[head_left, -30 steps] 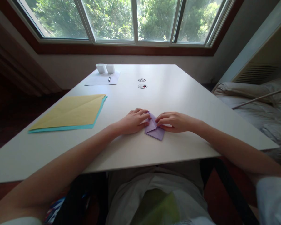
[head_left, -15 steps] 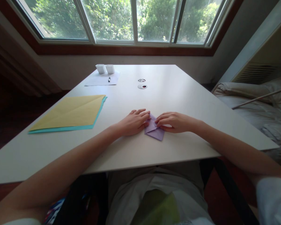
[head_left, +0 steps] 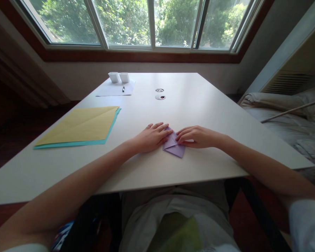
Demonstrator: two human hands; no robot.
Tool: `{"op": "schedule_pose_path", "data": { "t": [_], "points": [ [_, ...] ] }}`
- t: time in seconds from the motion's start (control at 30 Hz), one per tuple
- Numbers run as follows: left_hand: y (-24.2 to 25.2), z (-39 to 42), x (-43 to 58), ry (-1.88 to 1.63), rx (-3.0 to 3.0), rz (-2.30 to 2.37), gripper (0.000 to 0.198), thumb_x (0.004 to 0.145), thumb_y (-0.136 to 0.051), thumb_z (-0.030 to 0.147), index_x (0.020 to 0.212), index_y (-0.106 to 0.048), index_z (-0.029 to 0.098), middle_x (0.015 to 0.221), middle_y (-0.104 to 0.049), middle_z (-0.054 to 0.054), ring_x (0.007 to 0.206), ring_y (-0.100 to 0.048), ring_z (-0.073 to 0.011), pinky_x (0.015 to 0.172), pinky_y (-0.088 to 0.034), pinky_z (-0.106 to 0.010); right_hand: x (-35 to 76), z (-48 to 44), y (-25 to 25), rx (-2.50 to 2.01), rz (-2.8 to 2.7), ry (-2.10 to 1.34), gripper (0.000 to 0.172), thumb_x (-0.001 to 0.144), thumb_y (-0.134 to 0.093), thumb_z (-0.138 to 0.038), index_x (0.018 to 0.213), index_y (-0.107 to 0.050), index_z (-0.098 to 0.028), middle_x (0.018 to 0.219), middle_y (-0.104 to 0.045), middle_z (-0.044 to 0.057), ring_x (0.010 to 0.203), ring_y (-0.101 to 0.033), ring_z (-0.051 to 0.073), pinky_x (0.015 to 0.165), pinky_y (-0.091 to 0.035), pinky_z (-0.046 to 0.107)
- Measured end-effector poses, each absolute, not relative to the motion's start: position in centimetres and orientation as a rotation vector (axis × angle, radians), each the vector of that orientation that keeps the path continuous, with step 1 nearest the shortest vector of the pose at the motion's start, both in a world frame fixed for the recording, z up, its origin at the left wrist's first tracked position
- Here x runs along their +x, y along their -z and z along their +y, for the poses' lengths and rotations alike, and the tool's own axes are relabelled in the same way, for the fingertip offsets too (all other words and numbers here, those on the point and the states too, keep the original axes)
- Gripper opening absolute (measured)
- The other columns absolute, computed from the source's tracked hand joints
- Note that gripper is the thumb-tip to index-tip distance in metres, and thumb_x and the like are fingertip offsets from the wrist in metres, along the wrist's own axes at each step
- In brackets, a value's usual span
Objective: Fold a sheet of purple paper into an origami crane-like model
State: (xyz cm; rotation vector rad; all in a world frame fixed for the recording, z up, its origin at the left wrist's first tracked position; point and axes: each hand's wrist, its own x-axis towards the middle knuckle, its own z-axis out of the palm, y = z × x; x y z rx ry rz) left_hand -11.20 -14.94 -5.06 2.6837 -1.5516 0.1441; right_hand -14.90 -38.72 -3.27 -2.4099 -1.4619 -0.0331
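the small folded purple paper piece (head_left: 174, 148) had stayed put just below the middle of the frame, near the front edge of the white table (head_left: 199, 105). a second earlier my left hand (head_left: 151, 137) was more curled. now it lay open and flat, fingertips spread over the paper's left corner, and the raised flap looked pressed lower. my right hand (head_left: 196, 137) had its fingertips on the right side of the flap, but i could not tell whether the thumb pinched it.

at upper centre-left, two small white containers (head_left: 119, 77) stood side by side, touching the far edge of a white sheet (head_left: 115, 91); their insides were hidden. a large yellow sheet (head_left: 81, 124) lay over a teal one (head_left: 110, 129) at left.
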Motion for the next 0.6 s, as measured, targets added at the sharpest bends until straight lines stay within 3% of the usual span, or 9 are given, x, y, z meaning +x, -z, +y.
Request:
{"op": "schedule_pose_path", "data": {
  "t": [0.13,0.3,0.6],
  "points": [
    [5.19,-14.91,-11.17,-0.132,2.699,-1.528,0.044,0.095,-0.022,0.037,0.135,-0.036,0.026,0.142,-0.033,-0.01,0.129,-0.03,-0.0262,0.1,-0.029,-0.044,-15.13,-38.76,3.35,-2.511,-1.396,0.11,0.022,0.086,-0.049,-0.026,0.1,-0.064,-0.018,0.103,-0.066,0.007,0.088,-0.063,0.015,0.081,-0.047,0.025],
    [5.32,-14.92,-11.08,-0.087,2.714,-1.51,0.044,0.095,-0.019,0.038,0.136,-0.034,0.028,0.143,-0.032,-0.009,0.129,-0.031,-0.0261,0.099,-0.03,-0.046,-15.28,-38.51,3.58,-2.575,-1.544,0.288,0.023,0.088,-0.043,-0.022,0.095,-0.065,-0.019,0.098,-0.067,0.007,0.085,-0.064,0.015,0.074,-0.047,0.025],
    [4.85,-15.01,-11.39,-0.086,2.733,-1.513,0.041,0.095,-0.022,0.037,0.134,-0.035,0.029,0.147,-0.025,-0.007,0.132,-0.026,-0.0258,0.101,-0.025,-0.05,-15.01,-38.83,3.56,-2.522,-1.57,0.226,0.024,0.089,-0.041,-0.022,0.094,-0.065,-0.018,0.097,-0.067,0.008,0.084,-0.063,0.013,0.074,-0.046,0.022]
  ]
}}
